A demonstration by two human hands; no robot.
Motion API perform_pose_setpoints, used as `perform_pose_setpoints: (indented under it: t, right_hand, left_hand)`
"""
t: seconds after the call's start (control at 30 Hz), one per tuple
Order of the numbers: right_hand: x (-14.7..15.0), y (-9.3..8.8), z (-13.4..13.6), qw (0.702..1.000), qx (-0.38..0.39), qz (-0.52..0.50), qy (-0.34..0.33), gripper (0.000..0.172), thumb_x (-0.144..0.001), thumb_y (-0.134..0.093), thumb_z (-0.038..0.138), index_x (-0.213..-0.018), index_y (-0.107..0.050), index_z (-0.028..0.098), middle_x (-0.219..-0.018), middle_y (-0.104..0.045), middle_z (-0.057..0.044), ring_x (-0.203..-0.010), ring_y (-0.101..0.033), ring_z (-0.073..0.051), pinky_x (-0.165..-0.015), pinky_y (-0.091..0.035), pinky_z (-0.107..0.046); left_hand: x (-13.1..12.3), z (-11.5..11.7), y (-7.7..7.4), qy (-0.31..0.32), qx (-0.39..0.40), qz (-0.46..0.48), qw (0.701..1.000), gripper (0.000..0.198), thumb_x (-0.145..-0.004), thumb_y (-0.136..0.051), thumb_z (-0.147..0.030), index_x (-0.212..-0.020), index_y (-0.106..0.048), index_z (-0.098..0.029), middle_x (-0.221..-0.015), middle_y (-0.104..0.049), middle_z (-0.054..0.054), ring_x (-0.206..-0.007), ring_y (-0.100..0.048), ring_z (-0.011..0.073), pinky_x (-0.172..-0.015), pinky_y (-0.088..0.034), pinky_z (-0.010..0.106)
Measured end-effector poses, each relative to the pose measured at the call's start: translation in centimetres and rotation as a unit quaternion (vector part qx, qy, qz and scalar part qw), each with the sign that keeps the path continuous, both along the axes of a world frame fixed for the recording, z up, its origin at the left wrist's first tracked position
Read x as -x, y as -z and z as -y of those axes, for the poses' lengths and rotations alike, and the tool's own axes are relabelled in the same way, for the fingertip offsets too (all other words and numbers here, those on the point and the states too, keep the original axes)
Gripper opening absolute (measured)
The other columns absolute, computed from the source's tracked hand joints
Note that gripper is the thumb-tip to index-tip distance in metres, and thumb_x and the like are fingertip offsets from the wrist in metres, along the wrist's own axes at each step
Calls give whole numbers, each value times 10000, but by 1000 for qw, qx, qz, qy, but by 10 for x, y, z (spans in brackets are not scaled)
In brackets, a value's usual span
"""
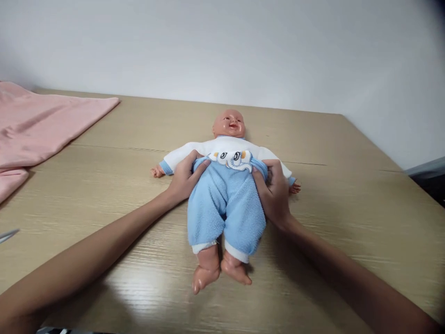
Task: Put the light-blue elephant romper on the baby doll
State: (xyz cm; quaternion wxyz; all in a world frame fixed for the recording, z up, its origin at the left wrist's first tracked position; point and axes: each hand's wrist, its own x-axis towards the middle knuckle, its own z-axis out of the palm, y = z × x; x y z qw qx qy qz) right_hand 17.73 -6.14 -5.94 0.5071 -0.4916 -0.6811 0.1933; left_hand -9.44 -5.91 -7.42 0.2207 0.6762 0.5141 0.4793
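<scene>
A baby doll (229,124) lies on its back on the wooden table, head toward the wall and bare feet toward me. It wears a white top (232,143) with blue cuffs and fluffy blue trousers (208,204) with an animal face at the waist. My left hand (187,174) grips the trousers' waist on the left side, thumb on top. On the other side, my right hand (274,192) is closed on the waist too, its thumb over the front. The fingers of both hands are partly hidden behind the cloth.
Pink cloth (41,125) is spread over the table's far left. A thin pointed metal tip (9,235) shows at the left edge. The wooden table (347,208) reaches back to a pale wall (222,51). Something dark (431,181) stands beyond the right table edge.
</scene>
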Motion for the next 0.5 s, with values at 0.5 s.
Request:
perform_pose_setpoints:
  t: [0.5]
  right_hand:
    - [-52, 4, -65, 930, 222, -9, -294, 308, -948, -776, 556, -1008, -768, 254, -987, -709, -44, -955, -634, -277, -910, -526, -405]
  left_hand:
    - [47, -36, -7, 213, 156, 42, 964, 432, -964, -788, -622, -927, -642, -217, -866, -546, -5, -793, -514, 184, -744, -447, 296]
